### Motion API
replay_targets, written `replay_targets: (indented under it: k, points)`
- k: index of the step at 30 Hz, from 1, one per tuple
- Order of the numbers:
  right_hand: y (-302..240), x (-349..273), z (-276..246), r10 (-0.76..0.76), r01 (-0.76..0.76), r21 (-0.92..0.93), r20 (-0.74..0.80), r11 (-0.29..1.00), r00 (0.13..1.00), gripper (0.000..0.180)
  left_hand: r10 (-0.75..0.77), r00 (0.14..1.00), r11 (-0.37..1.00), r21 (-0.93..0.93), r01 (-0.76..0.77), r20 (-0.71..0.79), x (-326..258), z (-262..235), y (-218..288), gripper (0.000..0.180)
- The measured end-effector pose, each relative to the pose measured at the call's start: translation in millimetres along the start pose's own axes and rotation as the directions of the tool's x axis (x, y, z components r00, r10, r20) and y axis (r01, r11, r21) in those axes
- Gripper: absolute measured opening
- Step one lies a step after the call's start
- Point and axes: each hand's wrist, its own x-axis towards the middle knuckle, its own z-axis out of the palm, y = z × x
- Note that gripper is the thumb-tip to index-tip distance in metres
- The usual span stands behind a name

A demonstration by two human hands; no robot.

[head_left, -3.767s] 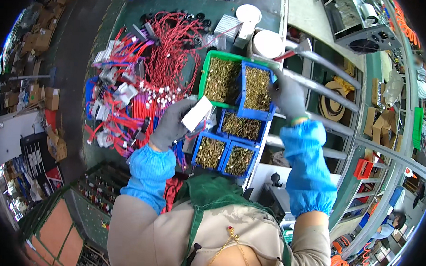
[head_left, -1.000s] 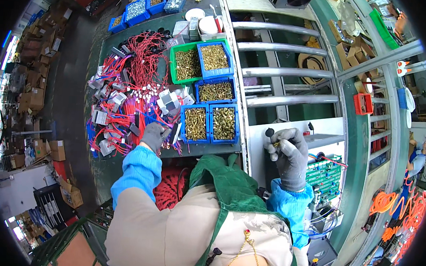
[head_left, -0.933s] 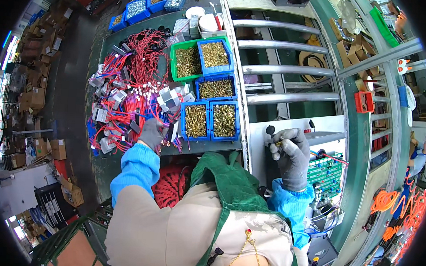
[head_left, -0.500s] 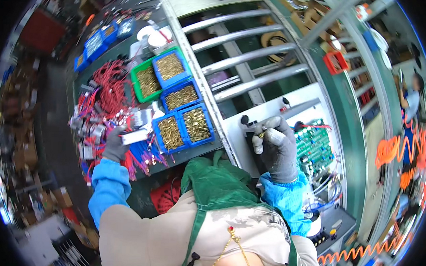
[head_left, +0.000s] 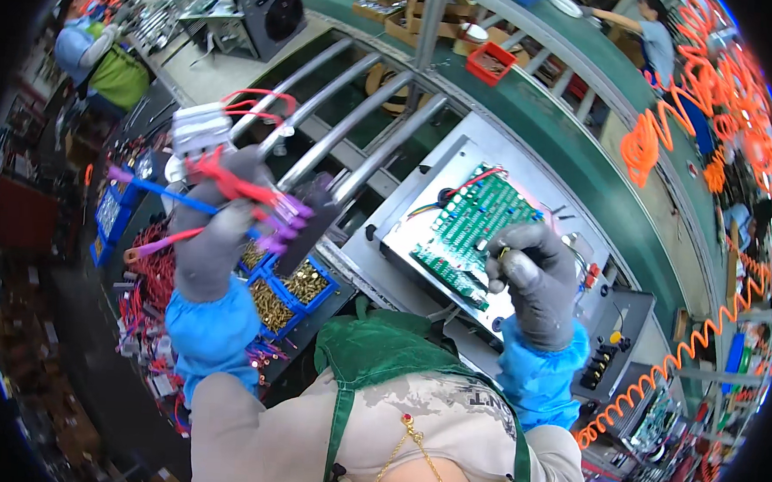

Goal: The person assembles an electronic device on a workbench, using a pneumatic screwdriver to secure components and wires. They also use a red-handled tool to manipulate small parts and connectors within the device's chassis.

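My left hand (head_left: 207, 249), in a grey glove, is closed around a wired part (head_left: 204, 131). The part has a whitish block, red and blue leads and purple-sleeved ends, and hangs raised over the bench and rollers. Above the near edge of a green circuit board (head_left: 470, 219) is my gloved right hand (head_left: 536, 284). Its thumb and fingers pinch a small brass-coloured screw-like piece (head_left: 503, 252), partly hidden by the fingertips. The board sits in a pale metal chassis (head_left: 395, 228) with cables at its sides.
Blue bins of brass screws (head_left: 301, 284) stand beneath my left forearm, beside a heap of red-wired parts (head_left: 142, 315). Metal rollers (head_left: 322, 124) run beyond the chassis. A red bin (head_left: 489, 65) stands farther off. Orange coiled hoses (head_left: 649, 381) hang at the right. Other people work farther away.
My left hand has lifted a wired part off the heap and brought it up and forward. My right hand has shifted right, still pinching. The view has turned toward the chassis.
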Motion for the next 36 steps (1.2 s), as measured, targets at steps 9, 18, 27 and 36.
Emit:
replay_targets:
  k: [9, 18, 27, 36]
  points:
    - [-102, 7, -49, -0.502, 0.624, -0.74, 0.451, 0.251, 0.738, 0.027, -0.058, 0.723, 0.994, -0.029, 0.107, 0.688, 86, 180, -7, 0.045]
    - [-114, -15, -97, -0.287, 0.529, -0.848, 0.512, -0.02, 0.81, 0.019, 0.126, 0.545, 0.981, -0.187, 0.057, 0.829, 94, 256, -31, 0.041]
    - [-110, -9, -107, -0.241, 0.529, -0.848, 0.509, 0.023, 0.827, 0.017, 0.138, 0.514, 0.99, -0.135, -0.044, 0.846, 99, 268, -31, 0.041]
    - [-119, -17, -97, -0.433, 0.418, -0.9, 0.33, 0.124, 0.839, 0.022, 0.076, 0.558, 0.995, -0.101, 0.014, 0.826, 105, 278, -30, 0.044]
